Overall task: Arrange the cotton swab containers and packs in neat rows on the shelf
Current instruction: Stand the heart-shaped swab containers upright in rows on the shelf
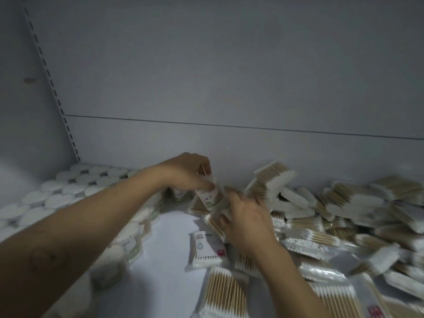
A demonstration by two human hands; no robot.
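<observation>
Both hands at mid-frame: the left hand (pixel 185 173) pinches the top of a small stack of packs (pixel 210 203), the right hand (pixel 246 216) grips its lower end. Squaring-up, I'd say. Next: stand it beside the row (pixel 128 237) lower left, clear of the pile (pixel 332 223) right.

1. The person shows only as two arms, the left forearm (pixel 91 221) and the right forearm (pixel 291 271), both bare along all their visible length.
2. The left hand (pixel 185 173) and the right hand (pixel 245 216) are bare too, with slim fingers and knuckles plainly showing.
3. The left forearm carries a few faint darker marks (pixel 46 257) near the elbow end, one a small pointed shape; they are too blurred to read.
</observation>
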